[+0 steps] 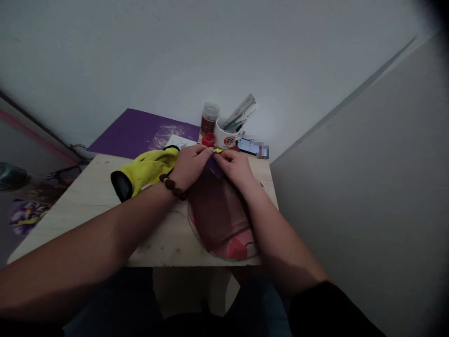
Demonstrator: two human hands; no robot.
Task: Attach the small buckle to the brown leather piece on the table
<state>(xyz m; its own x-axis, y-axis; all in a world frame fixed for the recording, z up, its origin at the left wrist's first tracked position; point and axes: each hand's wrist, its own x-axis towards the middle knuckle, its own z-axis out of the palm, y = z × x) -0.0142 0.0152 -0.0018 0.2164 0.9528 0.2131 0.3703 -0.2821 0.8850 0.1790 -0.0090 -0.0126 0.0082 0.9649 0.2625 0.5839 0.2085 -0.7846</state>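
Observation:
A small dark purple piece (pixel 214 166), thin and flat, is pinched between my two hands over the far end of a dark red-brown sheet (pixel 217 206). My left hand (pixel 191 164) is closed on its left side, thumb and fingertips together. From the other side my right hand (pixel 237 167) grips it with bent fingers. Beneath the brown sheet lies a round mat (pixel 237 248) with a pink and red pattern. Something small and yellow (pixel 218 150) shows just beyond my fingertips. What the piece is made of, I cannot tell.
Left of my hands lies a yellow glove (pixel 149 171) with black trim. A purple sheet (pixel 121 133) covers the table's far left. At the back stand a jar (pixel 209 117), a red object (pixel 208 139), a white mug (pixel 224 136) holding rulers, and a phone (pixel 247 146). Walls enclose the back and right.

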